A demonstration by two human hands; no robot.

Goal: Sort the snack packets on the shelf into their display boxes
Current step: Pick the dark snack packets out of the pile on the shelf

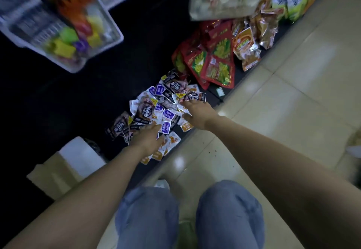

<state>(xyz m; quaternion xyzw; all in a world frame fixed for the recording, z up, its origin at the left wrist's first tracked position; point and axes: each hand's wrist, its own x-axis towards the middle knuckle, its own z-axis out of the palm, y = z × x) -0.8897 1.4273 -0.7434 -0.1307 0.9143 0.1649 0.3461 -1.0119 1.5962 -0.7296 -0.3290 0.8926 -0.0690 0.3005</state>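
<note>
While both hands reached into the mixed heap of small packets [156,108] near the shelf [78,102] edge, the left hand [147,140] and the right hand [197,113] lay with fingers [156,128] stretched, gripping nothing. A careless sweep could have pushed packets onto the floor [273,122].

My view is dim: shelf [58,102] nearly black, glare spots on floor tiles [293,102], top-left boxes [64,40] motion-blurred.
</note>
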